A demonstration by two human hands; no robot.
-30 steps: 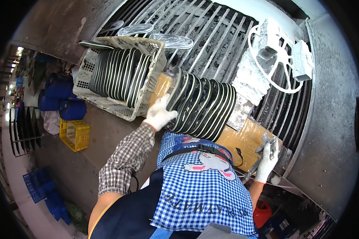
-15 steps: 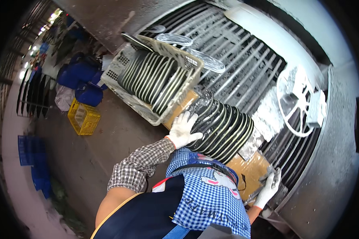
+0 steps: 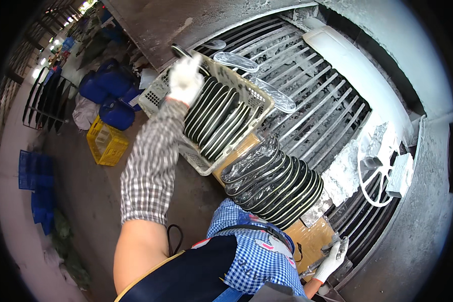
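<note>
My left hand (image 3: pixel 186 79), in a white glove, is over the far left end of a pale plastic crate (image 3: pixel 210 171). It is motion-blurred, and its fingers cannot be made out. Black shoe soles (image 3: pixel 214 113) with light edges stand in a row in the crate, and one dark sole (image 3: pixel 180 51) sticks up just beyond the hand. In front of me more soles (image 3: pixel 287 189) lie overlapping in a leaning row, the left ones under clear plastic film (image 3: pixel 251 161). My gloved right hand (image 3: pixel 331 260), fingertips darkened, is curled at the right end of a cardboard sheet (image 3: pixel 312 236); what it pinches is unclear.
A slatted metal rack (image 3: pixel 312 90) stretches behind the soles, with clear plastic-looking sole shapes (image 3: pixel 274 94) on it. A white handwheel (image 3: pixel 380 173) stands at the right. Left on the floor are a yellow crate (image 3: pixel 108 143) and blue containers (image 3: pixel 117 111).
My left hand has left the row of soles in front of me and moved far left to the crate. My right hand has shifted slightly lower in the picture. The view has moved a little.
</note>
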